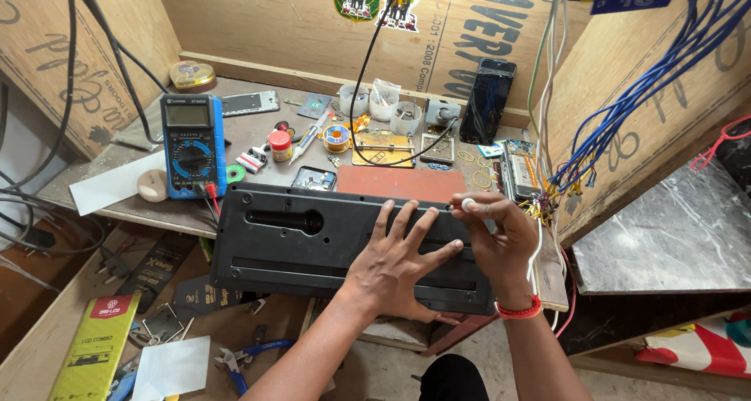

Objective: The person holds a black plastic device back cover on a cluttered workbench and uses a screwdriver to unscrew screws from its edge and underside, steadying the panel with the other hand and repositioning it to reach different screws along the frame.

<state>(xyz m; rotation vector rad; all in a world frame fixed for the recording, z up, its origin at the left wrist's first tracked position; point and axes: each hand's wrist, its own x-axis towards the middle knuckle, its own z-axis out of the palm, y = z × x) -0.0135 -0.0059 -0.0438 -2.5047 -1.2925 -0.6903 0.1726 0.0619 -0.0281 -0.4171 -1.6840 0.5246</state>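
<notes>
Under my hands lies a long black panel (313, 244), set across the bench edge (125, 201). Left hand (395, 264) pressed flat on it, fingers spread, gripping nothing. Right hand (501, 240) just beside, pinching a small white knob (468, 204) at the panel's far edge. Multimeter (192, 147) well left; phone (486, 100) propped beyond.

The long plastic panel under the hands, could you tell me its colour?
Black, seen in the head view: the long plastic panel.
</notes>
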